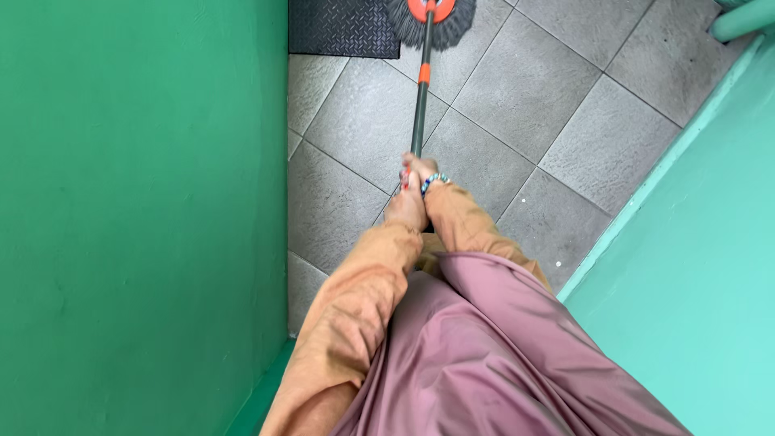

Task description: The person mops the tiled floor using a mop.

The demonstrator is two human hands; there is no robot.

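Grey mop head [429, 20] far beyond both hands' [410, 194] grip.

There's the mop [421, 89], running up the middle of the frame from centre to top edge. Its handle is a slim dark grey pole with a short orange band partway up, leaning slightly right as it climbs. At the top sits the round head: an orange plastic disc ringed by shaggy grey strands, pressed flat on the grey tiles, partly cut off by the frame's upper edge, just right of a black ribbed mat.
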